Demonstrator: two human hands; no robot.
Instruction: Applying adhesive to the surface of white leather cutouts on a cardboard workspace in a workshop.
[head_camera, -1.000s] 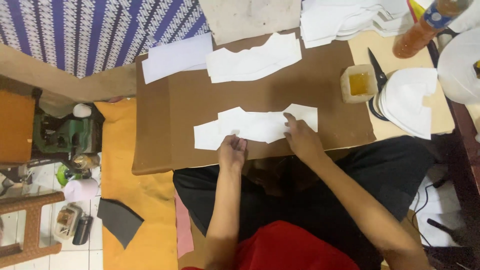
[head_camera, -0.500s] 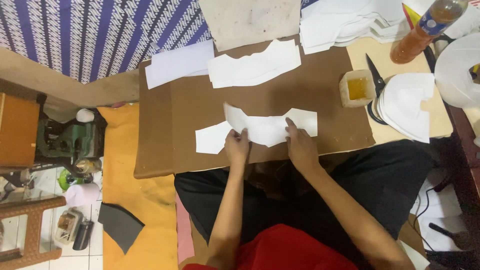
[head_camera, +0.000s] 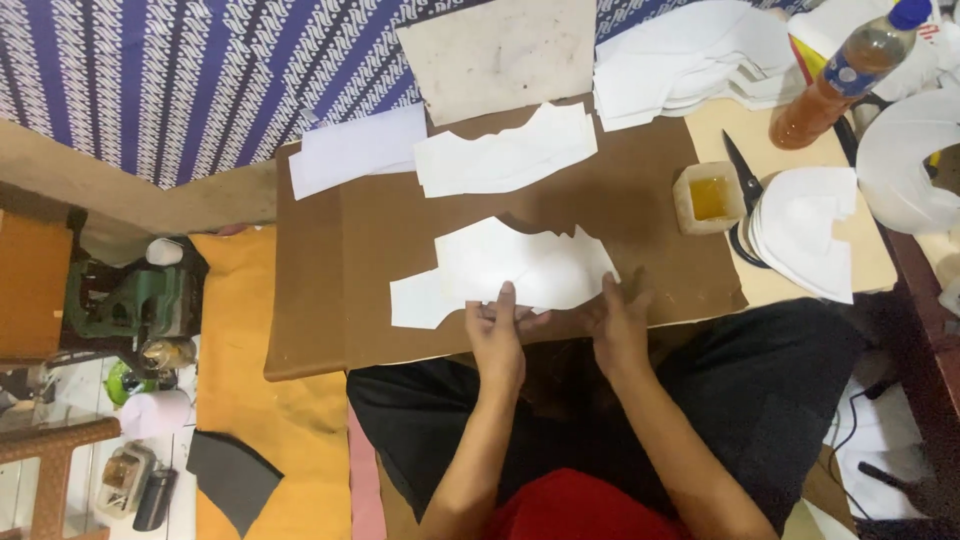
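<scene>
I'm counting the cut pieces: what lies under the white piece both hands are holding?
Under the white cut piece held by the left hand and right hand, another white piece sticks out at its left, on the brown board. Any further pieces beneath are covered.

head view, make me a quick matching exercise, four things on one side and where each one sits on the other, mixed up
Things:
1. white cut piece
2. scissors
3. bottle
4. small tub of yellow liquid

Places:
A. far right corner, lying tilted
B. under the left hand and right hand, at the brown board's near edge
C. between the tub and the right-hand stack of white pieces
D. at the board's right edge, just left of the scissors

Pairs: 1-B, 2-C, 3-A, 4-D
</scene>
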